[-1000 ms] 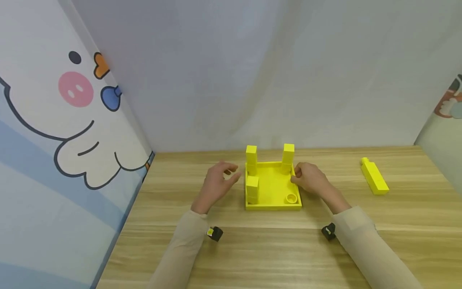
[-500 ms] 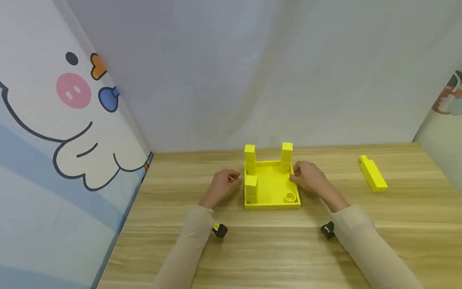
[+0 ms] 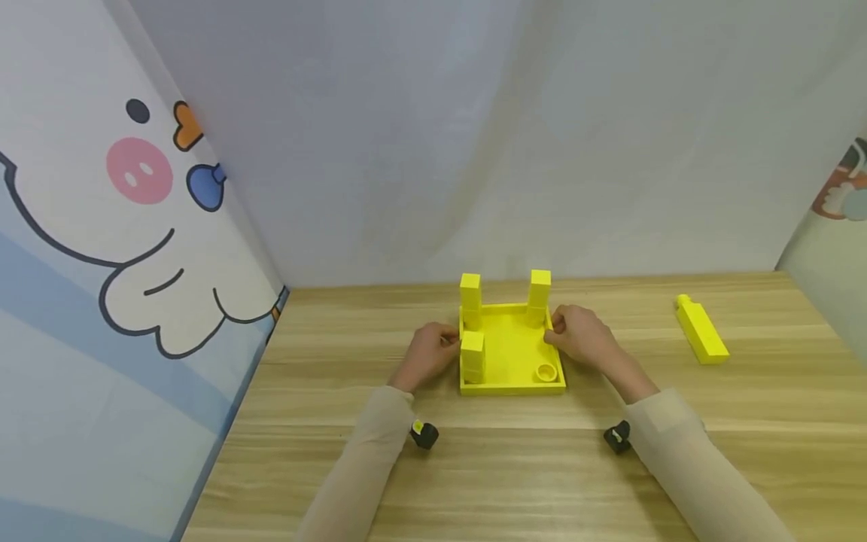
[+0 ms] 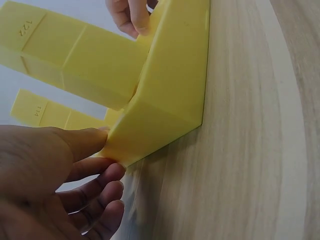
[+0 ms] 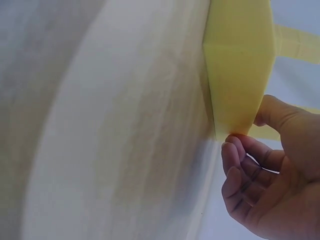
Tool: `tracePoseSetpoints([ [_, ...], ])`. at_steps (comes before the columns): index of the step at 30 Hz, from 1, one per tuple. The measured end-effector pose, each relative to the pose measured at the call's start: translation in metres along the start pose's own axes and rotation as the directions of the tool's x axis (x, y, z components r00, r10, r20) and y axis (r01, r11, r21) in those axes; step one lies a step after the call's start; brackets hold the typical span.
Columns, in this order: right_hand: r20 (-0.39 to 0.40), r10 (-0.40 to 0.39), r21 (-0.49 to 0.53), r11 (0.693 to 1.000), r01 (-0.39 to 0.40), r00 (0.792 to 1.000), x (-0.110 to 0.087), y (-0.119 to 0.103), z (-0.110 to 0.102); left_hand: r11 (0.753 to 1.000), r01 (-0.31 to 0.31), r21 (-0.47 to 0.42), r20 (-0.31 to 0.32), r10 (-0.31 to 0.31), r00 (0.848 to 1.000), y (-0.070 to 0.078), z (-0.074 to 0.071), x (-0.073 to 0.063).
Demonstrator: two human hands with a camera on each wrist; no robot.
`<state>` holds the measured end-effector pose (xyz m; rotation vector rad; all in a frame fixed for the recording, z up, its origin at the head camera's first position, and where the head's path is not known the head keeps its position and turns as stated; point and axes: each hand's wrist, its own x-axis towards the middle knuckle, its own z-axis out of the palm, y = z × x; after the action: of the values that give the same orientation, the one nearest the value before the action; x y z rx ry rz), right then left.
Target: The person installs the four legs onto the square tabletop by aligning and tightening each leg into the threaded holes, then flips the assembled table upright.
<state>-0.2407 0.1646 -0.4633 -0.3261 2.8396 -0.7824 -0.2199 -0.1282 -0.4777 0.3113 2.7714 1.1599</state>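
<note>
A shallow square yellow tray [image 3: 512, 390] sits on the table between both hands. Blocky yellow posts stand upright in three of its corners: back left [image 3: 471, 298], back right [image 3: 539, 295] and front left [image 3: 473, 355]. A small round yellow socket [image 3: 546, 373] occupies the front right corner. My left hand [image 3: 430, 354] pinches the tray's left wall; in the left wrist view, thumb and forefinger grip the wall [image 4: 160, 85] beside a post marked 122. Opposite, my right hand [image 3: 582, 333] pinches the right wall, with its thumb over the rim [image 5: 235, 90] in the right wrist view.
A loose yellow post [image 3: 702, 330] with a round peg end lies on the table to the right. A grey-white curtain wall [image 3: 515, 135] rises behind the table [image 3: 515, 474]. A cartoon-printed panel [image 3: 135, 248] stands on the left.
My left hand has moved right to the tray's left wall, and its fingers have closed on it. The right hand keeps its hold on the right wall. The tray stays about where it was.
</note>
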Motion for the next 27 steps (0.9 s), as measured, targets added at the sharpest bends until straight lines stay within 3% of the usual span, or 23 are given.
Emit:
tracePoseSetpoints([
  [11, -0.091, -0.089, -0.046, 0.995, 0.085, 0.992, -0.01, 0.008, -0.007, 1.0, -0.008, 0.012, -0.007, 0.008, 1.0, 0.001, 0.001, -0.002],
  [15, -0.144, -0.078, -0.082, 0.994, 0.067, 0.987, -0.016, 0.015, -0.017, 1.0, -0.022, 0.017, -0.003, 0.022, 1.0, 0.001, 0.002, -0.001],
  [27, -0.189, -0.005, -0.099, 0.995, -0.014, 0.982, -0.037, 0.046, -0.044, 0.999, -0.033, 0.026, -0.009, 0.033, 0.999, 0.001, 0.003, -0.002],
])
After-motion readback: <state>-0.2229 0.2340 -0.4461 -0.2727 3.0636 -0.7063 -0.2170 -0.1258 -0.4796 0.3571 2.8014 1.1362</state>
